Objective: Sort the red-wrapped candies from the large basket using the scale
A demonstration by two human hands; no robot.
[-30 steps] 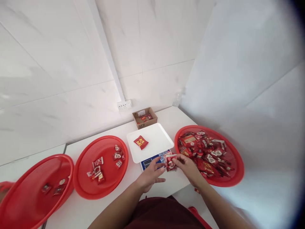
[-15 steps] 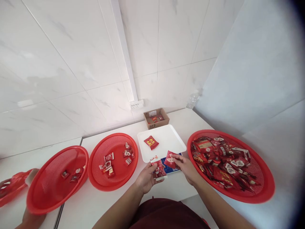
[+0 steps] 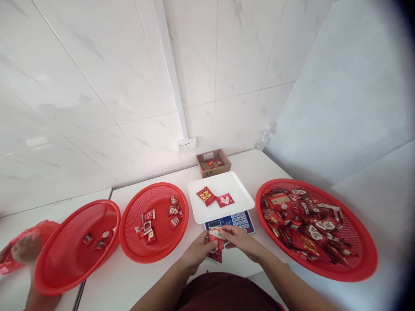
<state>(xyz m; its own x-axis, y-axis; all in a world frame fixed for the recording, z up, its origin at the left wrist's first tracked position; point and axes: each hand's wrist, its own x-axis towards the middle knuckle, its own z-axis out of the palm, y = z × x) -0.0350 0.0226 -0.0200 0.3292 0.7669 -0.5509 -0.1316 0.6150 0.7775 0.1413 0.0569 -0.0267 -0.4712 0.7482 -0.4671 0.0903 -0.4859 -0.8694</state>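
Note:
My left hand (image 3: 198, 250) is closed around a few red candy packets (image 3: 216, 252) in front of the scale. The fingers of my right hand (image 3: 238, 239) pinch a whitish and red packet (image 3: 215, 233) at the top of that bunch; its lower edge is partly hidden. Just beyond my hands is a digital scale with a blue keypad (image 3: 248, 222) and a white weighing tray (image 3: 240, 185). Two red packets lie on the tray: one with yellow characters (image 3: 206, 195) and one with a pale heart (image 3: 225, 199).
At right, a red basket (image 3: 368, 259) is heaped with red packets. Two red baskets (image 3: 138, 257) (image 3: 48, 289) at left hold several small packets each. Behind the tray stands a cardboard box (image 3: 215, 170). Another person's hands (image 3: 26, 248) are at the far left with red plastic.
The heart packet has gone from my right hand onto the tray, beside the yellow-lettered one. My hands have come together lower down, uncovering the keypad. The other person's hand has shifted.

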